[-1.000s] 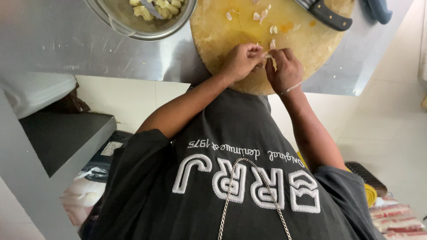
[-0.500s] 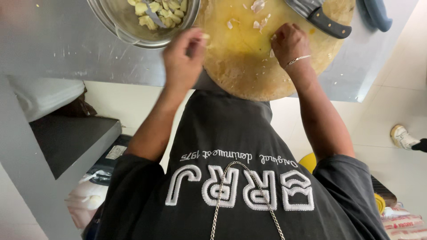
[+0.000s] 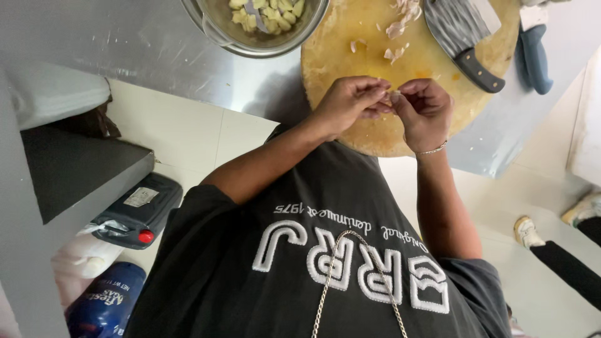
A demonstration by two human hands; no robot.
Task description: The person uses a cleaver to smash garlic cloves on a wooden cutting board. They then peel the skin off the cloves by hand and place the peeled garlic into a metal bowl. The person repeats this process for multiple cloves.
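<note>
Garlic clove (image 3: 393,97) back between both hands

A worn, matt wooden chopping board (image 3: 350,56) lies on the brushed, dully gleaming steel surface (image 3: 125,44) beside a shiny metal bowl (image 3: 263,44), the cleaver (image 3: 460,31) showing grey steel and a dark smooth handle.

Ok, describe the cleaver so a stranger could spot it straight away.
Find the round yellow chopping board on the steel counter. The cleaver lies on its far right side, a broad grey blade with a dark handle, unlike the blue-handled tool off the board.
</note>
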